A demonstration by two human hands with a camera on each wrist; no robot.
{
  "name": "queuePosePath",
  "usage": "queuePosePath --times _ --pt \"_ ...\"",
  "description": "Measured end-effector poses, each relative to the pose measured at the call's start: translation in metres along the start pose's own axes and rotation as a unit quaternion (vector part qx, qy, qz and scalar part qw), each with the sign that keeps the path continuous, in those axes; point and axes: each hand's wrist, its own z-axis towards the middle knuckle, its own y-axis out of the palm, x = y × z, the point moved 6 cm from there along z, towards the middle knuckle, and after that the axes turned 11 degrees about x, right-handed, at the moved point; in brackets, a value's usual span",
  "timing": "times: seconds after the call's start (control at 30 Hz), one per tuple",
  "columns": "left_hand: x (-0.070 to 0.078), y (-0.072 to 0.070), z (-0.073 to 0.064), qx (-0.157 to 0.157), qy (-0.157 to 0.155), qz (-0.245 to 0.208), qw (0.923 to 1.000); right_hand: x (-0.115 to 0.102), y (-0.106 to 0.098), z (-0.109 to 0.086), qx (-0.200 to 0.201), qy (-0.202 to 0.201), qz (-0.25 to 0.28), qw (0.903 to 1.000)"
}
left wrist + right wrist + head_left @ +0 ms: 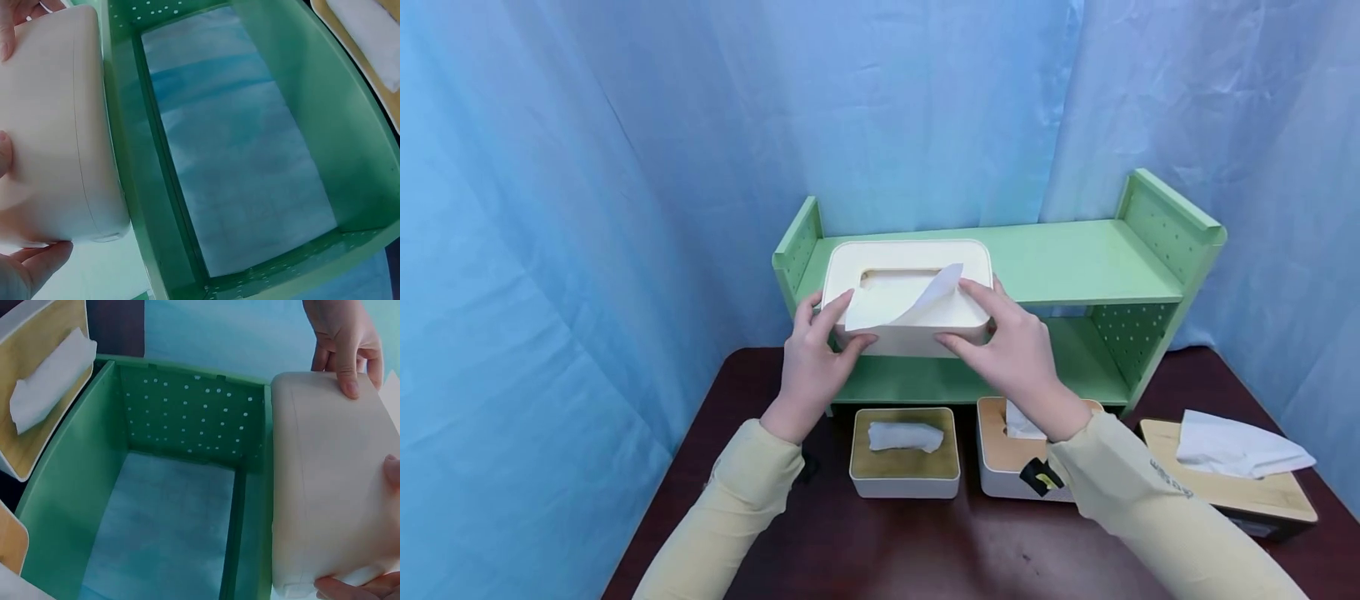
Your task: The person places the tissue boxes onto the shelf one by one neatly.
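A white tissue box is between my two hands at the left part of the green shelf, in front of its upper board. From its slot a white tissue droops over the near edge. My left hand grips the left end, thumb on the near side and fingers on top. At the right end, my right hand grips it the same way. Both wrist views show the box's smooth side close against the shelf's edge; whether the board bears its weight, I cannot tell.
On the dark table before the shelf stand a tissue box with a brownish lid, one with a tan lid, partly behind my right forearm, and a wood-topped dark one at far right. Blue curtains hang behind and left.
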Motion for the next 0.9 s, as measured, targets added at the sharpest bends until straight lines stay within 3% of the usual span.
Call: queuePosePath --times 0.23,0.5,0.9 --pt "-0.007 0.004 0.015 -0.034 -0.031 -0.001 0.9989 0.002 0.003 0.016 -0.030 0.017 0.003 0.9994" --pt "-0.017 0.010 0.035 -0.080 -0.071 0.009 0.9943 0.008 0.012 0.038 -0.094 0.049 -0.020 0.9942" --pt "-0.035 0.025 0.062 -0.156 -0.128 0.028 0.9790 0.029 0.031 0.071 -0.162 0.113 -0.030 0.9799"
